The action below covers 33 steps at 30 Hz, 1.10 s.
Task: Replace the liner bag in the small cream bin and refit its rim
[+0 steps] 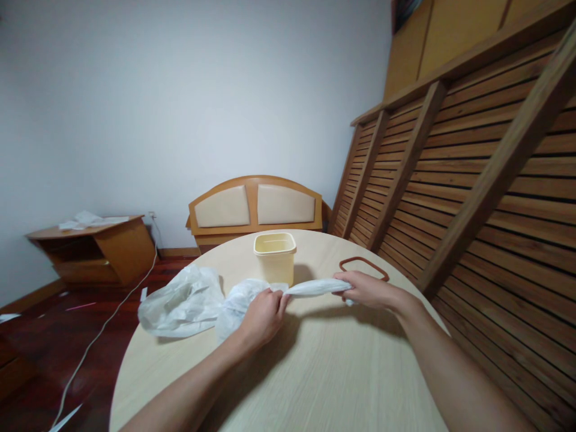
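Note:
A white plastic bag [315,288] is stretched sideways between my hands, its middle drawn into a narrow band. My left hand [265,315] is closed round the gathered part, with loose folds of the bag bulging out to its left. The other end of the band is gripped by my right hand [362,289], and a small tip sticks out below the fingers. Just behind the bag stands a pale yellow plastic bin [275,261], upright with its top uncovered. A brown rounded rectangular ring [371,264] lies on the table behind my right hand.
Another crumpled white plastic bag [180,303] lies at the left of the round table [342,372]. Beyond are a headboard [254,204] and a low cabinet [99,252]. Slatted wooden panels [450,180] lean at the right. A cable [108,321] runs across the floor.

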### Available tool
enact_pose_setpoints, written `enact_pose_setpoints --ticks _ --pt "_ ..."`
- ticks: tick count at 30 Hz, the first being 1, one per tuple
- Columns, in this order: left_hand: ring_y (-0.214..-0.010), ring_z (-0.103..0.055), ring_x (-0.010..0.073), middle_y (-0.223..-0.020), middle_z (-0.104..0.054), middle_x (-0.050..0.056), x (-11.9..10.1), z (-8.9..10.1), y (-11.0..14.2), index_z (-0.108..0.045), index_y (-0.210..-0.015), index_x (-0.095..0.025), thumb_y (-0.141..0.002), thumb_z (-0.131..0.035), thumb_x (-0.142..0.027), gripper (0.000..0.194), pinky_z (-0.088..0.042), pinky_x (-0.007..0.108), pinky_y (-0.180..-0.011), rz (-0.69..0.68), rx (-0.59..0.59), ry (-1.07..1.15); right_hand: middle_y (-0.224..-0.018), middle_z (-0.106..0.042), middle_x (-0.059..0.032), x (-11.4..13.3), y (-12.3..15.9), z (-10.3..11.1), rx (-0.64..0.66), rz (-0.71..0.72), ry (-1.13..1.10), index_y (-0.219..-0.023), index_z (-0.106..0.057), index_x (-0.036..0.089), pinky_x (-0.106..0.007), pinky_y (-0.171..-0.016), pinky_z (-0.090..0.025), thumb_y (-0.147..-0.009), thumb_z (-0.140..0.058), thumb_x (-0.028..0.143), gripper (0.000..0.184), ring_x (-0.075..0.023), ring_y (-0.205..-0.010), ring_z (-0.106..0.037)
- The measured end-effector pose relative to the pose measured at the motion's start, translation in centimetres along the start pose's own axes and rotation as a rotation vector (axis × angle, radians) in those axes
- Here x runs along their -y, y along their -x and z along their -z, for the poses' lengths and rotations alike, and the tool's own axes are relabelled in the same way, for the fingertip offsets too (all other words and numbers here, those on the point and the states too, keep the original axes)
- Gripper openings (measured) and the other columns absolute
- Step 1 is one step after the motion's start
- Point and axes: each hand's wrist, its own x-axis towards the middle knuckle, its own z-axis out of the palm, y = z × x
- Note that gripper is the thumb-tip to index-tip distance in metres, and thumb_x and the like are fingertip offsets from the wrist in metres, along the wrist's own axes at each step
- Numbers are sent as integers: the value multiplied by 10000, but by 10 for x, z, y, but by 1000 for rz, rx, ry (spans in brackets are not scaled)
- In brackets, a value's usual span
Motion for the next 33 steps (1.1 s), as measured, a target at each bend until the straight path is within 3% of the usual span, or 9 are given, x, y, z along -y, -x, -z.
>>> enact_pose_setpoints --ticks 5,7,9,11,15,19,24,28,33 --pt "-884 -689 264 -882 -742 120 3 0 1 -715 -889 -166 -1036 -327 -305 437 -492 375 -830 -39 -38 72 -690 -573 -4 -3 0 5 60 -31 -121 -858 -652 158 -238 -525 -344 -826 -690 476 322 -141 -600 -515" --pt "-927 -696 282 -942 -753 139 2 -1 3 -698 -1052 -146 -1012 -377 -297 356 -494 436 -912 -78 -56 74 -682 -568 -4 -4 0 7 36 -18 -114 -843 -664 155 -237 -524 -332 -807 -709 515 365 -139 -605 -500" --pt "-1025 -682 303 -1101 -736 166 -1 -2 7 -572 -1305 -128 -951 -490 -292 399 -483 494 -982 -146 -110 91 -683 -575 -3 -3 0 7 20 -5 -115 -834 -672 153 -237 -531 -330 -786 -729 527 382 -141 -619 -501" --pt "-1181 -621 325 -1317 -641 203 -6 -5 10 -383 -1469 -122 -890 -575 -292 634 -472 523 -1033 -249 -188 102 -678 -581 3 2 0 6 21 -5 -124 -820 -670 151 -237 -536 -334 -768 -745 530 390 -141 -622 -508" --pt "-1387 -461 338 -1537 -422 233 -19 -13 10 -192 -1547 -125 -892 -586 -280 780 -436 529 -1110 -459 -268 93 -732 -646 -1 18 -1 -1 27 41 -112 -831 -675 154 -240 -581 -378 -736 -785 457 337 -157 -671 -568" --pt "-1237 -595 306 -1359 -609 201 -22 -20 3 -288 -1504 -122 -874 -530 -130 674 -447 537 -1086 -456 -178 53 -793 -704 -8 27 -5 -13 57 107 -67 -846 -707 161 -243 -636 -413 -704 -805 328 240 -170 -726 -618" --pt "-949 -699 257 -1016 -745 116 -18 -16 1 -622 -1097 -149 -862 -432 -50 318 -514 426 -921 -332 31 41 -736 -647 4 24 -5 -12 96 63 -98 -866 -712 159 -233 -570 -351 -693 -826 505 404 -145 -662 -551" --pt "-787 -675 239 -860 -716 96 -26 -7 7 -623 -984 -162 -943 -441 -186 188 -475 324 -704 -297 79 35 -698 -583 11 22 -2 -5 117 38 -162 -899 -723 145 -235 -546 -303 -774 -752 558 433 -121 -627 -474" --pt "-657 -605 187 -758 -687 66 -33 -2 8 -640 -905 -175 -1023 -397 -415 362 -373 281 -609 -246 83 128 -652 -561 30 17 -2 -5 135 -2 -169 -899 -738 143 -239 -532 -281 -721 -793 563 460 -116 -598 -457"
